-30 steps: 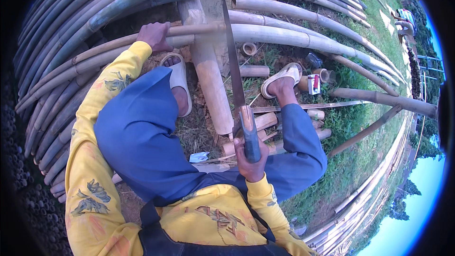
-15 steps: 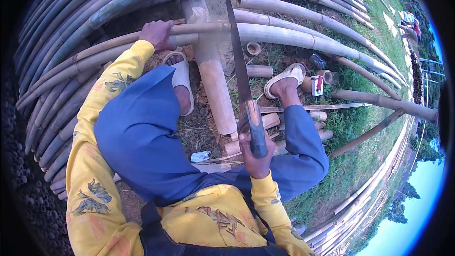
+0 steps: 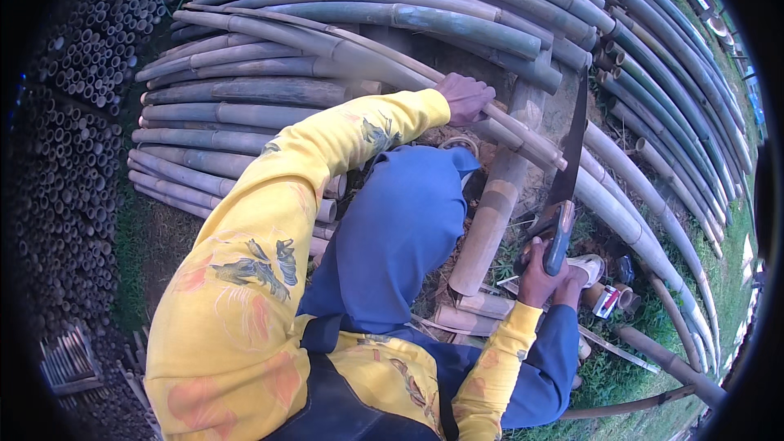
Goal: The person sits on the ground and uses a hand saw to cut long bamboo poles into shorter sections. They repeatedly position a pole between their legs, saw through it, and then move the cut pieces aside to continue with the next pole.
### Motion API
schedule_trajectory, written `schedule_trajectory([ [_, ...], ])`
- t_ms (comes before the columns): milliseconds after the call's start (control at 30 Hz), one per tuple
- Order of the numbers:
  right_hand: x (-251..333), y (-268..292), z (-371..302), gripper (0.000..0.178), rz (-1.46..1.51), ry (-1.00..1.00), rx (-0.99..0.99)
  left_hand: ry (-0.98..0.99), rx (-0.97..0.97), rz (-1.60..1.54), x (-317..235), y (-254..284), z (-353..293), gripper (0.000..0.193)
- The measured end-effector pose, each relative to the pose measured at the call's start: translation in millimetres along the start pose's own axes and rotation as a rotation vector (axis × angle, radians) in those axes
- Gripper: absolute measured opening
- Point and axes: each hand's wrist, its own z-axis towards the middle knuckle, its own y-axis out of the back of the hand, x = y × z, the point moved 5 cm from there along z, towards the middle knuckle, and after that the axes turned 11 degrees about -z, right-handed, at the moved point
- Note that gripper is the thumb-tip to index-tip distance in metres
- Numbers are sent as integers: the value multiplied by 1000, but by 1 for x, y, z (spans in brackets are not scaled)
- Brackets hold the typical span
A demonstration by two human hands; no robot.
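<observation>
My left hand (image 3: 465, 100) is closed around a slender bamboo pole (image 3: 523, 132), whose cut end lies just left of the saw blade. In my right hand (image 3: 539, 279) is the handle of a handsaw (image 3: 574, 147), its long dark blade pointing away from me. Whether the blade touches the pole, I cannot tell. A thicker bamboo pole (image 3: 612, 207) passes beneath the saw. Under the poles lies a stout bamboo log (image 3: 482, 253) between my feet.
Stacked bamboo poles (image 3: 408, 16) fill the far side, with more piled poles (image 3: 212, 114) at left. Numerous cut bamboo ends (image 3: 73, 163) show at far left. Short bamboo pieces (image 3: 465, 318) and a small red-and-white box (image 3: 606, 302) lie near my right foot.
My view has swung left, so the scene sits farther right and lower, and the left stacks show more. Both hands keep their holds; the saw remains beside the pole's end.
</observation>
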Motion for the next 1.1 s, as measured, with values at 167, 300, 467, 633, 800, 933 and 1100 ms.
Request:
schedule_trajectory([
  [167, -6, -2, 0, 15, 23, 19, 27, -159, 358, 1, -7, 24, -57, 72],
  [300, -7, 0, 3, 15, -20, 57, 19, -135, 457, 105, 4, 11, -78, 82],
  [467, -2, 2, 1, 15, -5, 65, -47, -119, 500, 157, -8, 19, -68, 77],
  [633, -8, -3, 2, 16, -20, 36, 12, -106, 442, 125, 19, -26, -97, 48],
  [800, -20, -10, 4, 16, -8, 11, 12, -253, 544, 137, 86, -108, -156, 25],
  [933, -8, 0, 0, 19, -117, 60, -72, -370, 235, 69, 18, -49, -79, 36],
  [1100, -7, -11, -4, 18, 67, -28, -19, -152, -55, 57, 0, -6, 4, 77],
])
